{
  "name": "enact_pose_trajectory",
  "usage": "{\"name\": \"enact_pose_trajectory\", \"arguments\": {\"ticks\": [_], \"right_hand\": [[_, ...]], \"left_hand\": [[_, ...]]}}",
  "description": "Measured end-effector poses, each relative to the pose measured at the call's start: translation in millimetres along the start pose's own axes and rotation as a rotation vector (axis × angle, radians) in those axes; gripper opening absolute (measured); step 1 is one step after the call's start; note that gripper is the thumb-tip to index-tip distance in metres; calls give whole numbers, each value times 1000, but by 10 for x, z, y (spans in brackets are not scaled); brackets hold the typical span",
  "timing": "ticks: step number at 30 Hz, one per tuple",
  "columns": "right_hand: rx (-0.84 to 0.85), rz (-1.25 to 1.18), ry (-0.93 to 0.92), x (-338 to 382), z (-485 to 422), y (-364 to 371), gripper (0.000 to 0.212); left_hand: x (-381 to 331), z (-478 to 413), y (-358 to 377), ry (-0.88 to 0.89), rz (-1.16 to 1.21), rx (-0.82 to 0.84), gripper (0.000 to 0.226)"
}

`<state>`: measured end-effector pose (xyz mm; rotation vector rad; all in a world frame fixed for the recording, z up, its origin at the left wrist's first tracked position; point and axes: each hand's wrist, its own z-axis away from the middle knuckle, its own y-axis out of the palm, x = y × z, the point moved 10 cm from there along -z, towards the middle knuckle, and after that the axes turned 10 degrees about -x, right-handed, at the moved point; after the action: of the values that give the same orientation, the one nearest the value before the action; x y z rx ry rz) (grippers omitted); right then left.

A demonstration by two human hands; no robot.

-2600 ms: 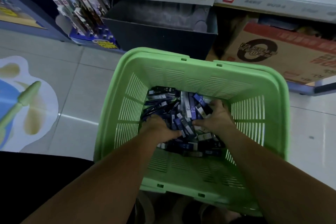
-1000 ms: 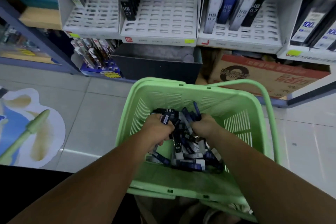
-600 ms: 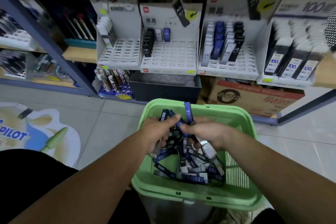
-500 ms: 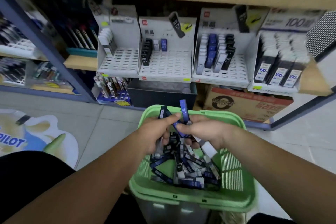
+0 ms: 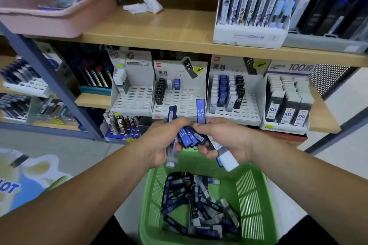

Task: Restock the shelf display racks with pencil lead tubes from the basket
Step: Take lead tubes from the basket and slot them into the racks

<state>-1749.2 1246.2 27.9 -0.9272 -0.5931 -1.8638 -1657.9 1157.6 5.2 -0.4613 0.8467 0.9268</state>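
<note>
Both hands, buried in the basket's pile moments before, had risen clear of its rim and hung level with the racks' front edge. The left hand [image 5: 162,142] was clenched round a bundle of pencil lead tubes [image 5: 186,137], one dark tube poking up past the knuckles and a clear one hanging below the palm. The right hand [image 5: 226,139] pinched an upright blue tube [image 5: 200,111] marked HB 0.7, and its lower fingers curled on more tubes.

The pink tray [image 5: 55,18] on the upper shelf held blurred blue items. The left rack [image 5: 132,100] carried only a few white tubes at its back corner. The middle rack [image 5: 184,101] had one black column plus a white and a blue tube at the back. The right rack [image 5: 248,105] held white, blue, white and black columns. The far-right rack [image 5: 286,105] stood full of packs marked 100. Below the hands, the green basket [image 5: 148,205] kept a loose heap [image 5: 196,208] of blue, black and clear tubes.
</note>
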Motion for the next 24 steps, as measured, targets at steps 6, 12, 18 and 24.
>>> {"name": "enact_pose_trajectory", "arguments": {"ticks": [6, 12, 18, 24], "right_hand": [[-72, 42, -4, -38, -290, -149, 28], [-52, 140, 36, -159, -377, -292, 27], [-46, 27, 14, -95, -443, -306, 32], [-69, 85, -10, -79, -419, -306, 31]], "left_hand": [[-125, -306, -234, 4, 52, -123, 22], [-158, -474, -245, -54, 142, -57, 17], [-103, -455, -20, -83, 179, 39, 15], [-128, -462, 39, -52, 297, 41, 22]]}}
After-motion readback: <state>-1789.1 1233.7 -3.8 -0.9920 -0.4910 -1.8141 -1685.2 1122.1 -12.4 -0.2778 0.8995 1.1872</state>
